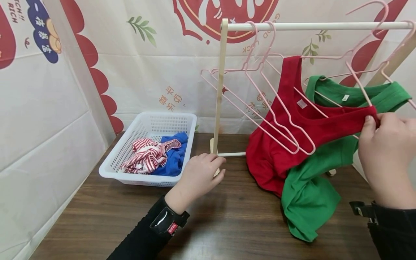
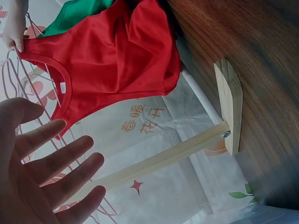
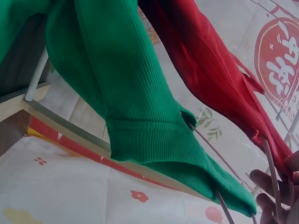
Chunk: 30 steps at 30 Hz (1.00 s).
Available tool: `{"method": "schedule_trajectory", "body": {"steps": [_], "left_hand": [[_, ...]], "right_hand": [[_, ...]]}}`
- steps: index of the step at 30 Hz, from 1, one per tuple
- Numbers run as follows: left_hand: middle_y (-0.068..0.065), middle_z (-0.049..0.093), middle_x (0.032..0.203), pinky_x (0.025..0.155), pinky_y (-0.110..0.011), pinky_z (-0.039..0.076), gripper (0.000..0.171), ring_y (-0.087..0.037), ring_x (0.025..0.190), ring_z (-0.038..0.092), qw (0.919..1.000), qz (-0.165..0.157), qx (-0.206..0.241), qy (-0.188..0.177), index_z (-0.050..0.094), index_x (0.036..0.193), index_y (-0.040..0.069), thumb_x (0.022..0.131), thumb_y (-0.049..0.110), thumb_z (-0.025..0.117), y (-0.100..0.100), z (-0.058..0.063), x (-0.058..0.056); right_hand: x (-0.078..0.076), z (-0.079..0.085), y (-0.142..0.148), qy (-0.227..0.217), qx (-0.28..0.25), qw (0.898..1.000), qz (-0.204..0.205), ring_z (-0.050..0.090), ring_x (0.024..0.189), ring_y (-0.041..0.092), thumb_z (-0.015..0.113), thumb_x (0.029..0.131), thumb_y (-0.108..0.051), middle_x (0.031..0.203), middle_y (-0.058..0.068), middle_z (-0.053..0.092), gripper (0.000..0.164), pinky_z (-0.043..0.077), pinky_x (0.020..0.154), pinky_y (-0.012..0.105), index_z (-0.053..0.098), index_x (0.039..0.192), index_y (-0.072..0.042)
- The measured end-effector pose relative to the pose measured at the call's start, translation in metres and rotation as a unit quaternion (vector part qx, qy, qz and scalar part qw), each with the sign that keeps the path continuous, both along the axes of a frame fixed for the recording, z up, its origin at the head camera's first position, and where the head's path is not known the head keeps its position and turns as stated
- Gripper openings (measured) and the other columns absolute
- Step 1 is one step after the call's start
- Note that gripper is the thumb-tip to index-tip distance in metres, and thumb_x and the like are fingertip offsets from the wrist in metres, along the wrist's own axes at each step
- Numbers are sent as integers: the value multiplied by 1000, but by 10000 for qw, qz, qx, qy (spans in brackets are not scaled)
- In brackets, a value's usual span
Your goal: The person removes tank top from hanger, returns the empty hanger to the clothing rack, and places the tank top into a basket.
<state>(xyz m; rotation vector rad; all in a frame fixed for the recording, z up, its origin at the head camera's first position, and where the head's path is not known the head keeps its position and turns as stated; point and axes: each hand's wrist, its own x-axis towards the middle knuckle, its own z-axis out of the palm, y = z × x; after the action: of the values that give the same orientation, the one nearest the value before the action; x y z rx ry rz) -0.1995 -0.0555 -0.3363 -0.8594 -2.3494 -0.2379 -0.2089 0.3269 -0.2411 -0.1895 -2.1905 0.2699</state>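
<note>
In the head view a red tank top (image 1: 276,162) hangs from a pink hanger (image 1: 352,54) on the rack's white rail (image 1: 308,26). My right hand (image 1: 388,151) pinches its right shoulder strap between thumb and fingers, close to the hanger's end. Just behind hangs a green top (image 1: 312,206) on another pink hanger; its ribbed edge shows large in the right wrist view, beside the red strap and my fingers. My left hand (image 1: 199,173), fingers spread and holding nothing, is over the table by the foot of the rack's wooden post (image 1: 219,94). The left wrist view shows its palm and separated fingers.
Left of the rack stands a white perforated basket (image 1: 108,174) with a red-and-white striped garment (image 1: 149,157) and a blue garment (image 1: 177,155) inside. Two bare pink hangers hang near the rail's left end, overlapping the red top. A printed cloth (image 1: 146,79) backs the brown table (image 1: 227,231).
</note>
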Motion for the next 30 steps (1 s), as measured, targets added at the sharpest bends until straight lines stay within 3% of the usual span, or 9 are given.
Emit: {"method": "schedule_trajectory", "body": {"steps": [6, 16, 25, 30], "left_hand": [[0, 64, 95, 64, -27, 48, 26, -14, 78, 59, 10000, 6, 28, 20, 65, 100, 16, 85, 34, 53, 0, 0, 0], [1, 64, 94, 63, -26, 47, 26, -15, 78, 59, 9997, 49, 208, 79, 65, 100, 16, 85, 34, 52, -2, 1, -1], [0, 64, 94, 66, -28, 48, 27, -15, 81, 58, 9990, 114, 421, 127, 64, 102, 14, 85, 31, 54, -6, 6, -4], [1, 64, 95, 68, -29, 47, 27, -14, 84, 57, 9980, 120, 604, 172, 64, 104, 14, 86, 31, 54, -8, 13, -6]], "right_hand": [[7, -6, -4, 43, 83, 9998, -156, 45, 75, 51, 31, 97, -25, 89, 37, 52, 46, 32, 56, 55, 47, 110, 15], [14, -10, -1, -546, -103, 9985, -11, 44, 65, 46, 35, 96, -27, 89, 35, 51, 46, 32, 49, 48, 50, 102, 16], [17, -13, 7, -1497, 90, 9882, 298, 43, 51, 34, 37, 96, -33, 67, 27, 52, 49, 28, 41, 35, 53, 87, 13], [15, -16, 8, -2057, -108, 9780, 313, 42, 55, 31, 35, 95, -37, 64, 22, 53, 51, 30, 41, 33, 53, 91, 10]]}}
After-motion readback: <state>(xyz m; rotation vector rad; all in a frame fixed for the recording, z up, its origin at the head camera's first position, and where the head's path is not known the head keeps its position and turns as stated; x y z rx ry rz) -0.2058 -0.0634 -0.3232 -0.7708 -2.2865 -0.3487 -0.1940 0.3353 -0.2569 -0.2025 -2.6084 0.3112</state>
